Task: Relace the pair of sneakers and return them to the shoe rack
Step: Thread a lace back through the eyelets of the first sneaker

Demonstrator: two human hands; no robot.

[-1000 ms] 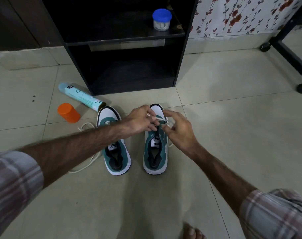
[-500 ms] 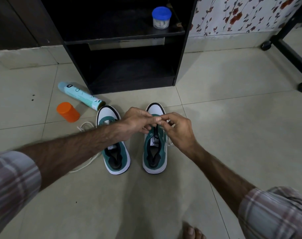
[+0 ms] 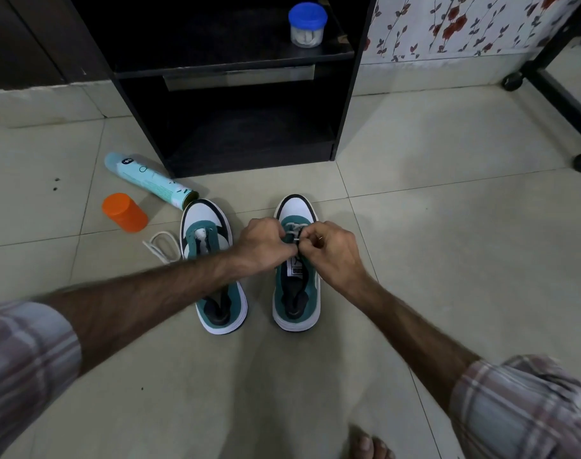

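Both hands, left hand [image 3: 266, 246] and right hand [image 3: 332, 251], knuckle to knuckle over right sneaker [image 3: 295, 286], fingers curled, pinching its white lace [image 3: 294, 230]; forearms outstretched.

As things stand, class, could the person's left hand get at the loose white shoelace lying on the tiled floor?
Probably yes, once freed: the left hand now grips the right sneaker's lace. The loose white shoelace lies uncovered on the floor beside the left green-and-white sneaker, on that arm's side.
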